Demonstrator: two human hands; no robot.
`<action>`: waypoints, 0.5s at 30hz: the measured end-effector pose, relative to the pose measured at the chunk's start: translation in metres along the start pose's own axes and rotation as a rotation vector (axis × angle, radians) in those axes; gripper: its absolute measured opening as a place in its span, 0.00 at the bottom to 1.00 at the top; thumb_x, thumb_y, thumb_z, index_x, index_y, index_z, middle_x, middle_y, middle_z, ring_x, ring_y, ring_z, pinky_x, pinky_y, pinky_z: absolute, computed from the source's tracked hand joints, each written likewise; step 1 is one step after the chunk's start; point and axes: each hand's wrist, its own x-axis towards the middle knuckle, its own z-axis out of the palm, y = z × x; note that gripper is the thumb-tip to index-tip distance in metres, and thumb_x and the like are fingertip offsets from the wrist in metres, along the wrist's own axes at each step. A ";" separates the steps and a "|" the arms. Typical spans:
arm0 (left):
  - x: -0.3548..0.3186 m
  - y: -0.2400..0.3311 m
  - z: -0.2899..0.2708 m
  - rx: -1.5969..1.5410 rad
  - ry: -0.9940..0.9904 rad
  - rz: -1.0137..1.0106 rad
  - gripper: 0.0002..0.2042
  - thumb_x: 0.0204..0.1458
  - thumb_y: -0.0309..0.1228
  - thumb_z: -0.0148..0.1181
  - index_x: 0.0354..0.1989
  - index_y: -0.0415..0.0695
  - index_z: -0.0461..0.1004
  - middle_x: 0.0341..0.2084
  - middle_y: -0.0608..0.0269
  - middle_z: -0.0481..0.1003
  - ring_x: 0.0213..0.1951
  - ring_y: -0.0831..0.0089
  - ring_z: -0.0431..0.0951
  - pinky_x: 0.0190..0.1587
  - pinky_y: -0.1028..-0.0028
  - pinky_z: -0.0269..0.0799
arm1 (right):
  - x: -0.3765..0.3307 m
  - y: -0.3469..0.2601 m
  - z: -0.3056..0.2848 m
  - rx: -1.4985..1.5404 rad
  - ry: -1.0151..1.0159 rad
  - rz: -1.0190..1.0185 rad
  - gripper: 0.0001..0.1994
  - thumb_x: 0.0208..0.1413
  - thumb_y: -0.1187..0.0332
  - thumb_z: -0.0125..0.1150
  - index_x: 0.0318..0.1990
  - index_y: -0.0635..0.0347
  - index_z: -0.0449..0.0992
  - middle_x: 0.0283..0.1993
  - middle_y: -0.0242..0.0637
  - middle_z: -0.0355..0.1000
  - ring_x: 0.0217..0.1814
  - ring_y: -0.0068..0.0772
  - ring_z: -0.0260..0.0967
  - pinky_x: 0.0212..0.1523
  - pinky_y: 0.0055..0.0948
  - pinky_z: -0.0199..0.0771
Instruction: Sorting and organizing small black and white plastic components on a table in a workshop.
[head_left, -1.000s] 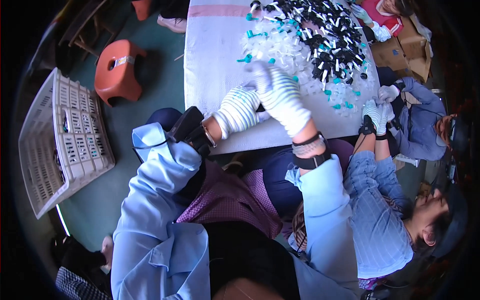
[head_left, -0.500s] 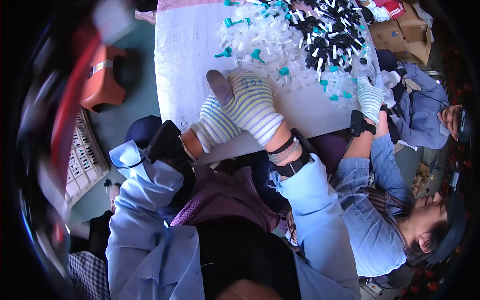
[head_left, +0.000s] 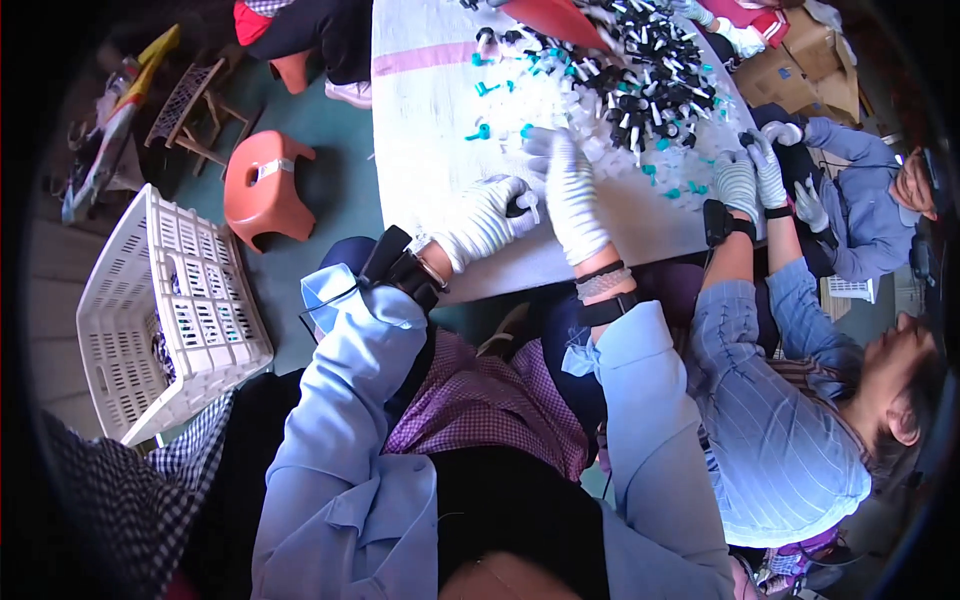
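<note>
Both my hands wear striped white knit gloves and are over the near part of a white table. My left hand is closed on a small black and white plastic part, held at its fingertips. Beside it, my right hand reaches to the near edge of a heap of loose clear plastic pieces. Its fingers look stretched out and apart, slightly blurred, with nothing visible in them. Teal plastic pieces lie scattered along the heap's left side. Black and white parts are piled further back.
A red scoop-shaped object is over the far pile. To my right, a co-worker's gloved hands are at the table edge, with another person beyond. On the left stand an orange stool and a white slatted crate. Cardboard boxes sit far right.
My hands were crossed, one over the other, and have come apart. The left now shows a small part at its fingertips; the right points toward the heap. The view has shifted left, and the red object appears.
</note>
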 end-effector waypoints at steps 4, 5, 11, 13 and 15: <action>0.001 0.013 -0.001 0.023 -0.003 0.022 0.12 0.53 0.39 0.62 0.36 0.44 0.75 0.25 0.63 0.74 0.28 0.74 0.72 0.36 0.72 0.70 | 0.000 0.037 -0.048 0.039 0.356 -0.114 0.15 0.62 0.58 0.50 0.45 0.59 0.75 0.42 0.41 0.75 0.38 0.34 0.72 0.44 0.34 0.71; 0.002 0.017 0.003 -0.015 0.038 0.019 0.12 0.53 0.40 0.61 0.37 0.44 0.75 0.25 0.64 0.74 0.28 0.75 0.72 0.35 0.73 0.70 | -0.002 0.057 -0.066 -0.368 0.434 -0.303 0.13 0.59 0.62 0.53 0.46 0.58 0.74 0.45 0.43 0.73 0.40 0.39 0.72 0.45 0.38 0.72; -0.018 0.031 -0.017 -0.432 0.018 -0.200 0.17 0.60 0.43 0.52 0.44 0.40 0.72 0.24 0.67 0.75 0.28 0.78 0.74 0.35 0.79 0.70 | -0.026 0.060 -0.040 -0.960 0.317 -0.287 0.16 0.49 0.71 0.58 0.48 0.51 0.74 0.55 0.45 0.68 0.51 0.52 0.70 0.50 0.46 0.71; -0.020 0.042 -0.022 -0.573 0.010 -0.246 0.19 0.62 0.45 0.50 0.48 0.39 0.69 0.26 0.65 0.75 0.27 0.78 0.75 0.35 0.79 0.70 | -0.020 0.054 -0.049 -0.989 0.328 -0.274 0.16 0.49 0.71 0.59 0.48 0.49 0.74 0.55 0.45 0.68 0.48 0.52 0.71 0.48 0.46 0.72; -0.019 0.050 -0.026 -0.807 0.067 -0.231 0.23 0.63 0.47 0.44 0.53 0.38 0.64 0.31 0.60 0.75 0.25 0.77 0.75 0.33 0.80 0.71 | -0.019 0.051 -0.050 -0.939 0.273 -0.151 0.19 0.50 0.75 0.57 0.51 0.48 0.73 0.52 0.49 0.68 0.49 0.53 0.70 0.50 0.45 0.70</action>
